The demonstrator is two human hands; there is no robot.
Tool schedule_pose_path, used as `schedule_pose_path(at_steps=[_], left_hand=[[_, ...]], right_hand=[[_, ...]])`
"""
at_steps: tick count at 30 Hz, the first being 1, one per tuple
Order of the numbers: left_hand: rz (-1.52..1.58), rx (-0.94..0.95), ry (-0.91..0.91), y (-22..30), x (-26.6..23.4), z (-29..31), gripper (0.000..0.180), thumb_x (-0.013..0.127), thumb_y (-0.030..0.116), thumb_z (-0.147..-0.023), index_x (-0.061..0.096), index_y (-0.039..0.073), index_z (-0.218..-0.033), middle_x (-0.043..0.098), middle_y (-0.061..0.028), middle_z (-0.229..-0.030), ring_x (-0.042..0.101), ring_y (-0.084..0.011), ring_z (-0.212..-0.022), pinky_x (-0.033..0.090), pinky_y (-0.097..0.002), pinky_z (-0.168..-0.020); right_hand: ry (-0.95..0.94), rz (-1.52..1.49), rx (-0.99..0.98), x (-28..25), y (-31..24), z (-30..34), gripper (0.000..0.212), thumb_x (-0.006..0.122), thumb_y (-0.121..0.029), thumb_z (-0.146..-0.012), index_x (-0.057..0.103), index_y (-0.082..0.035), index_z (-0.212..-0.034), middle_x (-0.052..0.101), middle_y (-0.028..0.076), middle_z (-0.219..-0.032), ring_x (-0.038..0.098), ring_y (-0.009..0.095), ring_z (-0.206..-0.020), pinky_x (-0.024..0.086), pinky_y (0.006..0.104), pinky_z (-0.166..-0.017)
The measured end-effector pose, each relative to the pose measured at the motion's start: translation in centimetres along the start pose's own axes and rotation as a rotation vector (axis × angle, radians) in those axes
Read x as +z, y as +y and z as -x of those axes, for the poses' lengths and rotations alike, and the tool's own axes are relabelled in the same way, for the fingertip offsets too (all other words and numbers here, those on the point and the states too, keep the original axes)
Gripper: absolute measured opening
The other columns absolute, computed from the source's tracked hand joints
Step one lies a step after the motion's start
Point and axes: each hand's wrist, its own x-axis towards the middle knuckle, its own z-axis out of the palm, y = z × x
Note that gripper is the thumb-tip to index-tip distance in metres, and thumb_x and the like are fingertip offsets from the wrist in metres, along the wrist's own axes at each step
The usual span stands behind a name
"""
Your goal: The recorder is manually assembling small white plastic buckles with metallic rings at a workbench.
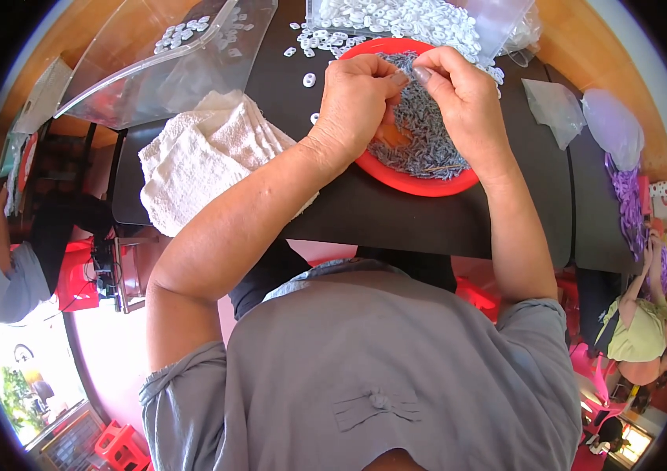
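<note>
My left hand (358,102) and my right hand (465,100) meet above a red bowl (416,186). Thumb and forefinger are pinched together on each hand, and the fingertips nearly touch. Whatever sits between them is too small to make out. Many small, thin grey-blue pieces (435,145) fill the bowl. An orange patch (393,136) shows among them, just below my left fingers. Beyond the bowl lies a heap of small white plastic pieces (404,14) with holes, and several are scattered on the dark table (396,224).
A crumpled white towel (204,161) lies left of my left forearm. Behind it, a clear plastic bin (133,82) is tilted at the table's left. Plastic bags (553,110) rest at the right. People sit at both sides, one handling purple strips (624,208).
</note>
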Motion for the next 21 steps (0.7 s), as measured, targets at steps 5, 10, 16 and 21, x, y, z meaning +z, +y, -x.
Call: schedule_pose_path(at_steps=[5,10,16,21], left_hand=[[0.010,0.004,0.006,-0.8,0.0,0.0,0.014,0.062,0.011,-0.090,0.062,-0.001,-0.084,0.055,-0.0029,-0.063,0.048,-0.0093,-0.044,0.035,-0.0233,-0.036],[-0.107,0.113,0.052,-1.5,0.5,0.0,0.013,0.066,0.006,-0.084,0.064,-0.005,-0.078,0.060,-0.0091,-0.065,0.055,-0.0142,-0.058,0.046,-0.0317,-0.053],[-0.177,0.221,0.083,-2.7,0.6,0.1,0.013,0.065,0.008,-0.076,0.066,-0.004,-0.076,0.064,-0.0257,-0.075,0.065,-0.0384,-0.076,0.051,-0.0428,-0.071],[-0.426,0.343,-0.058,-3.5,1.6,0.3,0.013,0.058,0.006,-0.075,0.066,-0.003,-0.076,0.064,-0.0251,-0.076,0.064,-0.0398,-0.077,0.050,-0.0444,-0.072]], right_hand=[[-0.081,-0.025,0.096,0.3,-0.8,0.0,0.002,0.057,0.000,-0.090,0.058,0.000,-0.091,0.057,0.001,-0.072,0.050,0.006,-0.064,0.041,0.0228,-0.058],[-0.107,-0.058,0.142,0.3,-0.2,0.4,0.004,0.056,-0.002,-0.091,0.059,-0.001,-0.088,0.054,-0.002,-0.069,0.047,0.004,-0.060,0.039,0.0214,-0.054],[-0.151,-0.090,0.363,-0.2,-2.1,-3.1,0.008,0.060,-0.008,-0.090,0.064,-0.001,-0.092,0.058,-0.001,-0.073,0.051,0.004,-0.068,0.042,0.0206,-0.061],[-0.483,0.136,-0.113,5.3,-1.5,-8.9,0.012,0.065,-0.009,-0.081,0.064,-0.001,-0.089,0.064,0.006,-0.077,0.060,0.015,-0.073,0.047,0.0287,-0.068]])
